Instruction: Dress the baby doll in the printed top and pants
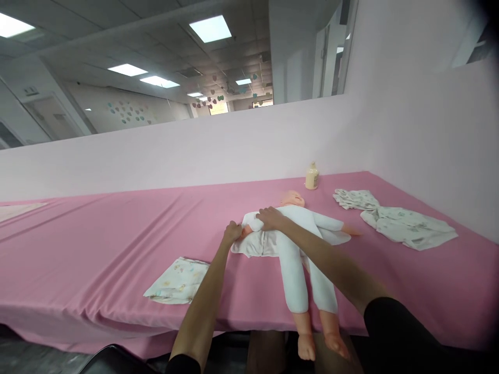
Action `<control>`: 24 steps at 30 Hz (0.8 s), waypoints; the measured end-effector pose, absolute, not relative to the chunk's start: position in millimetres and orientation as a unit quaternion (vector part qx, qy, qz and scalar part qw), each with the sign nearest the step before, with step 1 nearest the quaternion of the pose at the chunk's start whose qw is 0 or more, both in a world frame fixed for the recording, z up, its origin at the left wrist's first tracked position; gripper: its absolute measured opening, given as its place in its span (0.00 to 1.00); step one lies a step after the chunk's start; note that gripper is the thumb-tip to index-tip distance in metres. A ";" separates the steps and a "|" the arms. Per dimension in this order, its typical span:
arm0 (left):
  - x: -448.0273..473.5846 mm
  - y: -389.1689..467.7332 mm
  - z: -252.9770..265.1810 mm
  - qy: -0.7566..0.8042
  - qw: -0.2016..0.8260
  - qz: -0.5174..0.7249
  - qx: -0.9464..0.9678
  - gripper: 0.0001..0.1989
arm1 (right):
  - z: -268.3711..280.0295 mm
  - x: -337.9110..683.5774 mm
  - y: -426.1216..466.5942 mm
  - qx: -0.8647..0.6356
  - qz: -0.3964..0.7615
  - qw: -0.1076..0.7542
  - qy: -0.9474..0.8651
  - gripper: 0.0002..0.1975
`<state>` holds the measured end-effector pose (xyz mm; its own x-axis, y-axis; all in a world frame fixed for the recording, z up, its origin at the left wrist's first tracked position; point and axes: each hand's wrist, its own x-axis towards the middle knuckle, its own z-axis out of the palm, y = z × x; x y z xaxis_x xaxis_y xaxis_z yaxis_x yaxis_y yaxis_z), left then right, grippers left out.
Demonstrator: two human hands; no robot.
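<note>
Pink-draped, the table bears a baby doll in white clothes, its feet past the near edge. The left hand closes on the doll's small hand; the right hand rests on that white sleeve, its grip impossible to tell. Lettering on the cream bottle is too small to read.

The tabletop is covered by a pink cloth, which has folds at the left. On it lies a doll in white clothes, its feet reaching beyond the front edge. There are also a folded patterned cloth, a bottle standing near the wall, and pale patterned fabrics at the right.
</note>
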<state>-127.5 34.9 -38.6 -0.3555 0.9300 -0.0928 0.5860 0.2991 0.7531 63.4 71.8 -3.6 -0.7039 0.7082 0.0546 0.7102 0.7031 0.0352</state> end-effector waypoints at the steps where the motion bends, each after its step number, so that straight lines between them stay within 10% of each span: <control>1: -128.6 37.5 -39.5 0.758 0.286 0.320 0.491 0.13 | -2.4 67.2 75.0 -0.385 -0.020 0.025 -0.922 0.21; 24: -74.2 4.9 53.1 0.516 0.361 0.556 0.542 0.14 | -11.0 51.5 63.3 -0.511 -0.029 0.058 -0.857 0.22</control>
<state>-74.2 4.9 53.1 -0.1521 0.9614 0.2294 0.1571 -0.2056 0.9659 51.5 63.3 -11.0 -0.4713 0.8725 0.1292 0.8792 0.4763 -0.0093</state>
